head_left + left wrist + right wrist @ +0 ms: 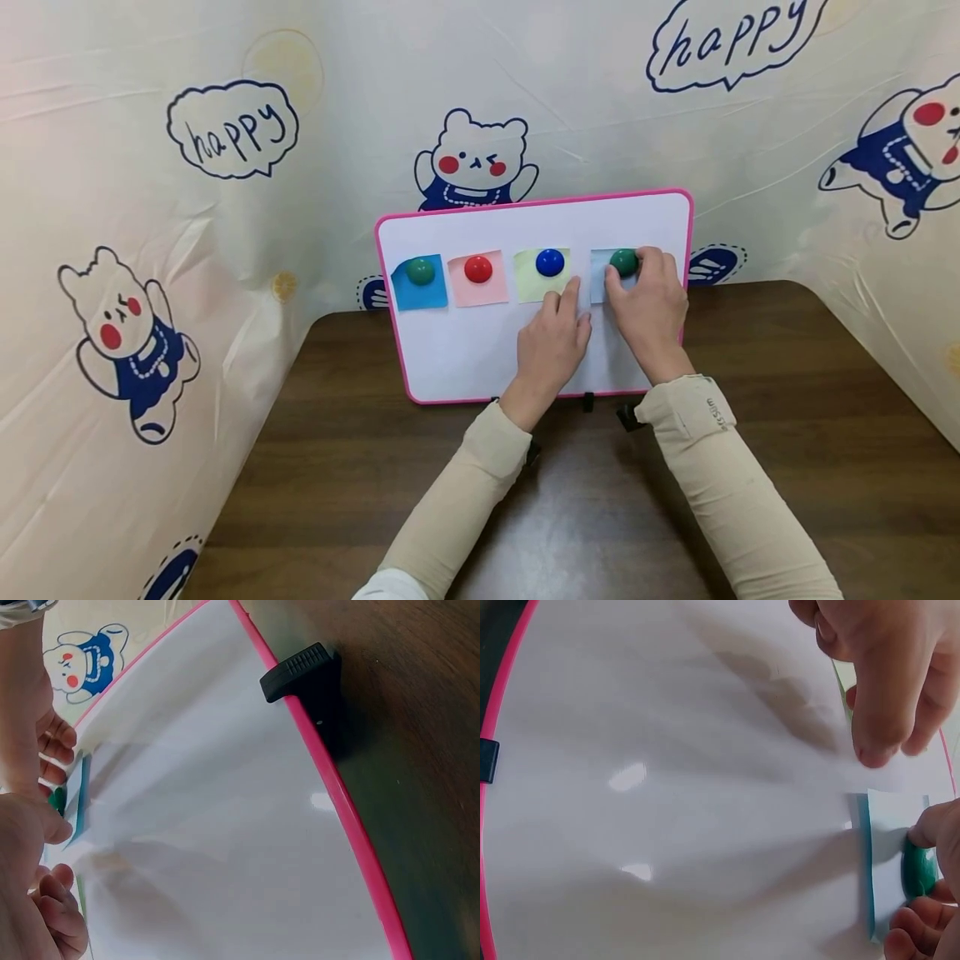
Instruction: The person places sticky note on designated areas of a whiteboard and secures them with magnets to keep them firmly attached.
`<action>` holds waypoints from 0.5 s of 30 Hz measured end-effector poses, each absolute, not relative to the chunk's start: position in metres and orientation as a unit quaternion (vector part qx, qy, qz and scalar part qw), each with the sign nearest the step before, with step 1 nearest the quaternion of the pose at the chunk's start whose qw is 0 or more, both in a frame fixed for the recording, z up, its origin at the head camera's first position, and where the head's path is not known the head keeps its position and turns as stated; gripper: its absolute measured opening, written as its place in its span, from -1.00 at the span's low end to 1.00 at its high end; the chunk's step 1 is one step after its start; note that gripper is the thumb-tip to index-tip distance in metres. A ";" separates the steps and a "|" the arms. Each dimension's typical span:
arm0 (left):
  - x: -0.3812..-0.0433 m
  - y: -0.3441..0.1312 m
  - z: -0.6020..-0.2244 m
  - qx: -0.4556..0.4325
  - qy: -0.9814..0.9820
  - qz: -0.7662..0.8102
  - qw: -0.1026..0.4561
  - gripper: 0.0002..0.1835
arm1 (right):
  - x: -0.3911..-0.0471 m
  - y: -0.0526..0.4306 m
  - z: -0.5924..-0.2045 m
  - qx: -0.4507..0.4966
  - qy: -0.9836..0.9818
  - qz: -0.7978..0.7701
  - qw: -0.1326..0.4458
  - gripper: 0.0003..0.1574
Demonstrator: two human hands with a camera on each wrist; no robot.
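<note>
A whiteboard [465, 358] with a pink frame stands tilted on the table. My right hand [651, 308] pinches a round green magnet [622, 262] between thumb and fingers, over a light blue sticky note [598, 290] at the board's right side. The right wrist view shows that note's edge lifting off the board below the magnet [918, 868]. My left hand [551, 346] is beside it with the index finger extended, fingertips at the lower right corner of a pale green note [528, 287]. A blue magnet [550, 262] sits on that note; the left hand holds nothing.
Further left on the board, a red magnet [477, 268] sits on a pink note [487, 293], and another green magnet [420, 270] on a blue note [420, 297]. Black clips [304, 671] support the board's lower edge on the brown wooden table [322, 467]. A printed curtain [352, 100] hangs behind.
</note>
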State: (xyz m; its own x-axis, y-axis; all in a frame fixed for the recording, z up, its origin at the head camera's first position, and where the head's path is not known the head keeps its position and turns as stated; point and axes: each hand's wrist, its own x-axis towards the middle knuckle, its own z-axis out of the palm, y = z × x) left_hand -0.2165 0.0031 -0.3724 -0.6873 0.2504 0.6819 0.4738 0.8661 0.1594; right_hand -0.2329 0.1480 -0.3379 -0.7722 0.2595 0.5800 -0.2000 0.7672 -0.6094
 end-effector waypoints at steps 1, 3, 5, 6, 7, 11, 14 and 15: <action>-0.216 0.002 -0.372 -0.200 -0.903 -0.165 0.342 -0.41 | -0.233 0.149 -0.338 -0.017 -0.878 0.339 0.336 -0.43; -0.216 -0.001 -0.372 -0.200 -0.902 -0.167 0.344 -0.41 | -0.232 0.150 -0.338 -0.014 -0.880 0.335 0.335 -0.41; -0.215 -0.005 -0.371 -0.205 -0.900 -0.168 0.348 -0.41 | -0.230 0.152 -0.339 -0.011 -0.881 0.334 0.334 -0.39; -0.214 -0.007 -0.371 -0.209 -0.898 -0.167 0.349 -0.41 | -0.229 0.153 -0.339 -0.010 -0.882 0.333 0.333 -0.38; -0.213 -0.009 -0.370 -0.213 -0.896 -0.166 0.352 -0.41 | -0.227 0.154 -0.339 -0.008 -0.882 0.333 0.332 -0.37; -0.209 -0.020 -0.368 -0.224 -0.893 -0.161 0.355 -0.41 | -0.218 0.155 -0.340 0.017 -0.883 0.331 0.333 -0.34; -0.206 -0.030 -0.368 -0.223 -0.895 -0.159 0.353 -0.40 | -0.209 0.155 -0.341 0.044 -0.883 0.325 0.337 -0.33; -0.204 -0.034 -0.368 -0.222 -0.895 -0.160 0.352 -0.39 | -0.205 0.155 -0.342 0.053 -0.882 0.322 0.339 -0.33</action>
